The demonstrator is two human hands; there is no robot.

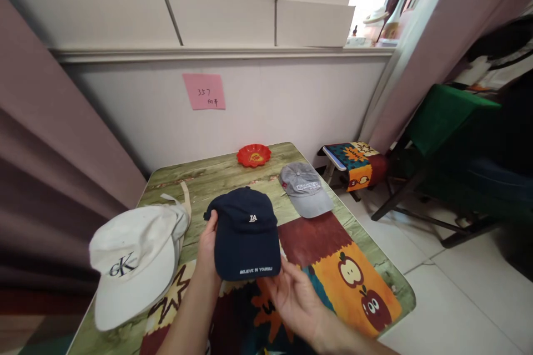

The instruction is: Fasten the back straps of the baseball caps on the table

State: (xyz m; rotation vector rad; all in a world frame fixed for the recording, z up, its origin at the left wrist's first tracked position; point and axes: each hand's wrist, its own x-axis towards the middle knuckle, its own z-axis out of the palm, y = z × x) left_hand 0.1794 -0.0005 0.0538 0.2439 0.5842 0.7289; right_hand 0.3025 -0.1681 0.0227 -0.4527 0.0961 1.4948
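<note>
A navy baseball cap (245, 233) is held above the table, its brim toward me, with small white letters on the front and "BELIEVE IN YOURSELF" along the brim. My left hand (209, 249) grips the cap's left side, thumb on top and the other fingers hidden beneath. At the brim's right corner, my right hand (293, 297) pinches the edge, its fingers partly under the brim. To the left lies a white cap (137, 255) with dark letters and loose straps. A grey cap (306, 188) with white lettering rests at the right of the table.
The wood-patterned table (195, 175) carries a colourful printed mat (333, 255) under my hands. A red scalloped dish (254, 156) sits at the back. On the wall is a pink note (204, 92). A stool (353, 161) and a dark chair (428, 199) stand to the right.
</note>
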